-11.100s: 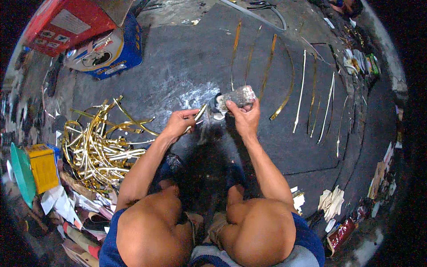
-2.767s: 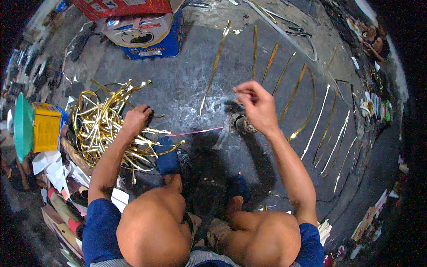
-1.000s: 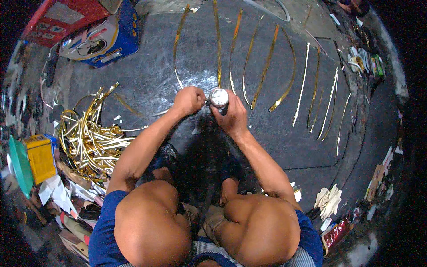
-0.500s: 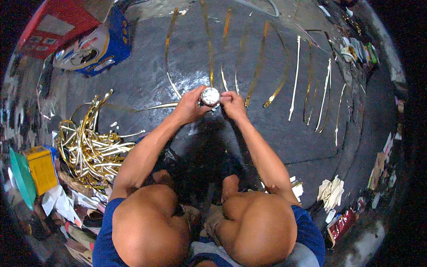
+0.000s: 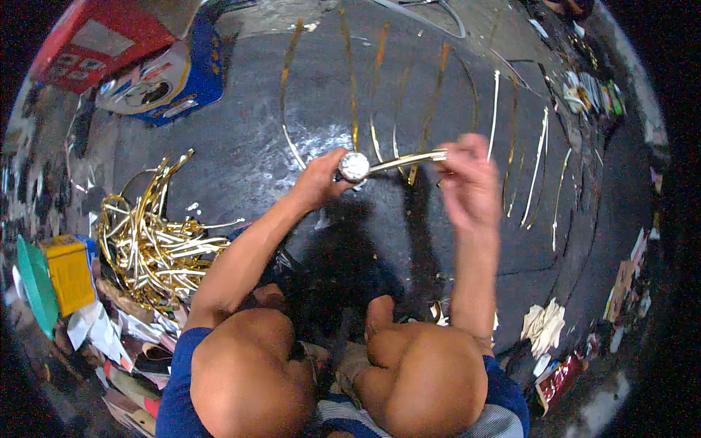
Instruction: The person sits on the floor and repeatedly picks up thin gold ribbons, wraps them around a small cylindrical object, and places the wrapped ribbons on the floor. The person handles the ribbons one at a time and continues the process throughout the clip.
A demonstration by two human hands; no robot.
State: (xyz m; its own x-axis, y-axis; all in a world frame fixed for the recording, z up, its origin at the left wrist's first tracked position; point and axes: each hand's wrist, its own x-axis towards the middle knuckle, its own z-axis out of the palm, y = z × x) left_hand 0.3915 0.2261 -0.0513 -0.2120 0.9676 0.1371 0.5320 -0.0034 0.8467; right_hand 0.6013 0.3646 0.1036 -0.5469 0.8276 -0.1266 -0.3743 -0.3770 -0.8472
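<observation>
Gold strip [image 5: 407,160] in pinch of right hand [image 5: 469,181]

The can [image 5: 354,166], near the middle of the frame, shows a round, mottled white-and-silver end facing up, with dark sides below. The strip [image 5: 409,158], narrow, shiny, gold and pale, starts just right of it and runs rightward, rising slightly in a shallow bow. Its right end is blurred; whether it touches the can is hard to tell.
</observation>
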